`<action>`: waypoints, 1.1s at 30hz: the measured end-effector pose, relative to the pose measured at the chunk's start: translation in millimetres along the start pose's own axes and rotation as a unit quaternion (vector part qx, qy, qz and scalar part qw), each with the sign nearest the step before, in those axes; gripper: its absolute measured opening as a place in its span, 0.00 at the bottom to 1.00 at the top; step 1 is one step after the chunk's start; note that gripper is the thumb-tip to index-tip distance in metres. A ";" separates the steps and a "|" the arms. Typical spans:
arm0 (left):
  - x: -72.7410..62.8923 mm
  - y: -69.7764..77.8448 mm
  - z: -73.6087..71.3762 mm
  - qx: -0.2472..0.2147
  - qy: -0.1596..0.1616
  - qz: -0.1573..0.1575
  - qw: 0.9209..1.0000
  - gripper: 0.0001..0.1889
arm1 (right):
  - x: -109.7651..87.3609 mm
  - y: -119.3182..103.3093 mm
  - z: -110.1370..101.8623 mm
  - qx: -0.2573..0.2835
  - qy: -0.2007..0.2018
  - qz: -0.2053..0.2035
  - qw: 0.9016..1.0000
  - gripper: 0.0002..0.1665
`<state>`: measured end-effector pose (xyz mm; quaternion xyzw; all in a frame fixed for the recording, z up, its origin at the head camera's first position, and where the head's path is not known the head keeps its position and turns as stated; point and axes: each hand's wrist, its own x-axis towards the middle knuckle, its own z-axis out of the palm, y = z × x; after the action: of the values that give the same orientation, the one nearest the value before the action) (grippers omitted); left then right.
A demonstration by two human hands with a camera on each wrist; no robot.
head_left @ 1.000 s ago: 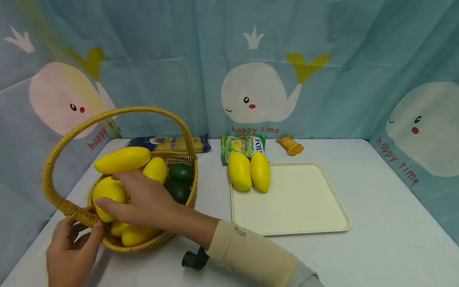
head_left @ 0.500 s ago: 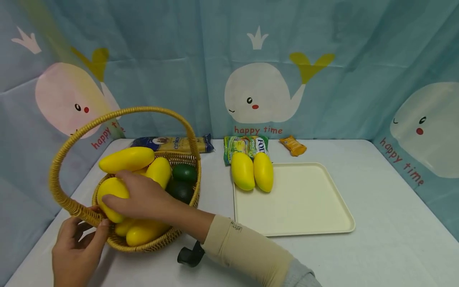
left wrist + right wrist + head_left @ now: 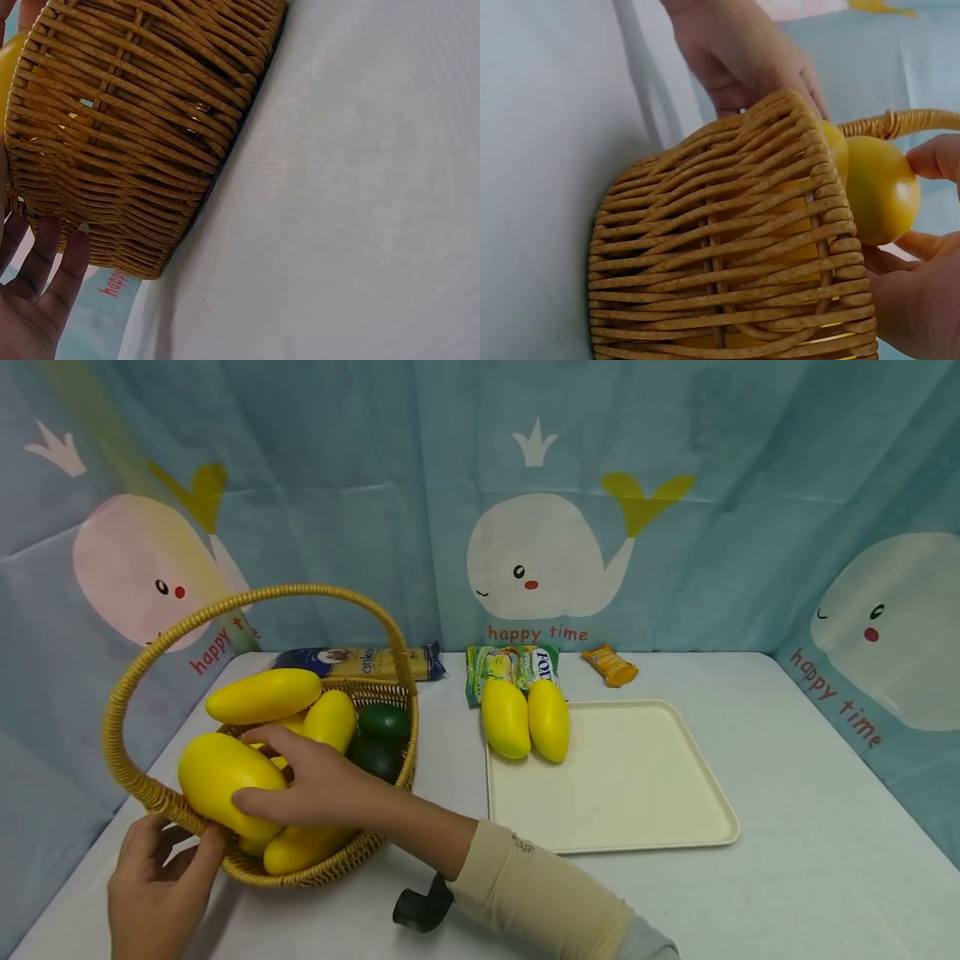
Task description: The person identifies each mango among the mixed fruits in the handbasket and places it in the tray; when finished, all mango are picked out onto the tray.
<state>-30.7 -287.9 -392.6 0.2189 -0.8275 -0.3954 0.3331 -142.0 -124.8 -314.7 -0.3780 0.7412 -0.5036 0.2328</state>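
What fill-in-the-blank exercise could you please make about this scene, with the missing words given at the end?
1. The right hand holds a fruit coloured ____.
2. The left hand touches the basket, over which arches a woven ____.
3. At the far corner of the tray lie ____ fruits.
4. The smallest packet is coloured ____.

Missing words: yellow; handle; two; orange.

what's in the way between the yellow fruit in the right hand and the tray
The two dark green fruits and the basket's right rim lie between the yellow fruit in the right hand and the tray. Beyond the rim, apart from the right arm, nothing visible stands before the tray.
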 end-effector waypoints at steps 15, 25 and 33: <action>-1.6 -0.1 0.0 0.007 0.000 -0.011 1.000 0.24 | -14.4 -3.6 -1.2 0.005 -0.010 -0.089 0.996 0.43; -1.8 -0.2 -0.9 0.004 -0.002 -0.011 1.000 0.24 | -16.0 -0.7 1.5 0.036 -0.013 -0.125 0.991 0.44; -1.1 -2.1 -1.0 -0.011 0.000 0.006 1.000 0.24 | -19.0 -3.5 5.9 0.067 0.030 -0.102 0.992 0.32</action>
<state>-29.0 -288.9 -394.2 0.2104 -0.8244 -0.4023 0.3381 -125.1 -113.7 -314.4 -0.4197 0.6698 -0.5847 0.1828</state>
